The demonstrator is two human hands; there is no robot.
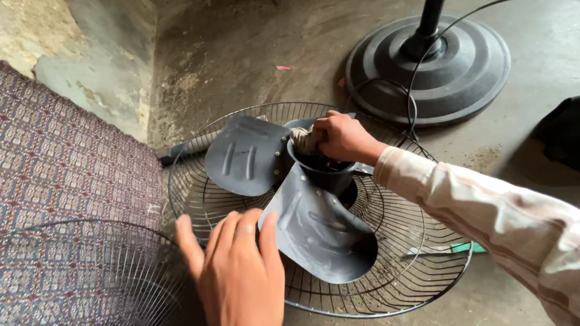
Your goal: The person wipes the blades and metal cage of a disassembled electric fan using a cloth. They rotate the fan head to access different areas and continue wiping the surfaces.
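Right hand [343, 137] clenched on a grey cloth [304, 139], pressing it at the hub rim of the dark fan blade [317, 226], which lies in the wire fan guard [199, 199] at frame centre. Left hand [238, 265] at 6 o'clock, fingers released and spread, fingertips touching the blade's near edge. Round black fan base [465, 66] at 1 o'clock; second wire guard [78, 278] at 8 o'clock on patterned fabric [60, 157].

You're over a bare concrete floor [254, 54], gray, stained and dusty. Flat on it, right under both grips: a round wire fan guard [417, 241]. Beyond your right grip [344, 137] stands a round black fan base [465, 66] w/ its pole, and a thin black cable [411, 102] loops from it. Small pink scrap [283, 67] lies further off. Green bit [466, 247] sits just past the guard's rim, rt side, under your forearm.
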